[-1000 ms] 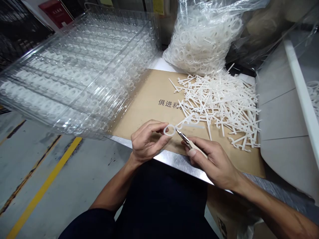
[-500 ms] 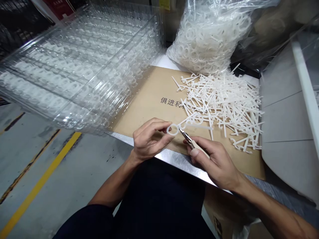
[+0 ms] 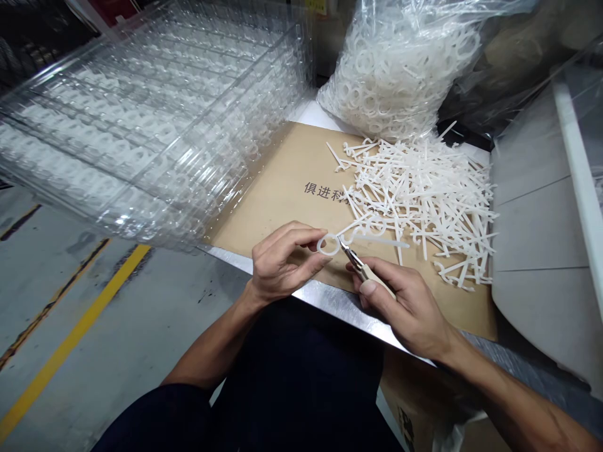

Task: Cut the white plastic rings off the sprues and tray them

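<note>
A plastic ring (image 3: 328, 245) is pinched by the left hand (image 3: 282, 262), while snips (image 3: 362, 267) are gripped by the right hand (image 3: 402, 304), their tips set at the ring's three o'clock.

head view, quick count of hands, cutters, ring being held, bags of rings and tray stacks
hands: 2 (left hand, right hand)
small cutters: 1
white plastic ring held: 1
bag of white plastic rings: 1
stack of clear trays: 1
total: 6

Legible text I read: dark Chinese characters "俱进科" (image 3: 325, 191)
On: flat tan cardboard sheet (image 3: 268, 213)
Cut off by: white moulded plastic pieces (image 3: 419, 201)
</note>
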Available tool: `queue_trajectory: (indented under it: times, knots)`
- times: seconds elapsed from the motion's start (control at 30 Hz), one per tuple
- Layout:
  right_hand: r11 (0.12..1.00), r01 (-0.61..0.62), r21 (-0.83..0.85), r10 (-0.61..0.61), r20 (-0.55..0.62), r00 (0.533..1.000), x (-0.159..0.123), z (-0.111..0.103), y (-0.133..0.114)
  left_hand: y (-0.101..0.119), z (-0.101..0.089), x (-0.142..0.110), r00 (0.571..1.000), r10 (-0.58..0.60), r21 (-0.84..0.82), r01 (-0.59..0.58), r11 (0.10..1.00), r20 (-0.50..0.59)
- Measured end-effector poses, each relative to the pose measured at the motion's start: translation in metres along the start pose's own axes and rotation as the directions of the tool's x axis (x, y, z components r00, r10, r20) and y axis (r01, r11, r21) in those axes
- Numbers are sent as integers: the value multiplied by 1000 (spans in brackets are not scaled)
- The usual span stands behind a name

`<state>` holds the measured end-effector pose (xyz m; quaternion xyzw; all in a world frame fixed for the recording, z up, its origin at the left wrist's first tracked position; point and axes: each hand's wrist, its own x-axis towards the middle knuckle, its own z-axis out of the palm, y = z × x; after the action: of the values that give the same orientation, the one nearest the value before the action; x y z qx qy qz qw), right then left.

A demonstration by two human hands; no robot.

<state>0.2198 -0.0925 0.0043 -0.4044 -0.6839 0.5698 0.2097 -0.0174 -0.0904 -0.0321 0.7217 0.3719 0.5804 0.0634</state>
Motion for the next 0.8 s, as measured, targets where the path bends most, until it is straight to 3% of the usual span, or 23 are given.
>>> queue_trajectory:
  times: [0.8]
  knots:
    - [999,1,39,-2,16,1000,0,-1,-1,2,1,3,1000,-13,16,13,1000,-9]
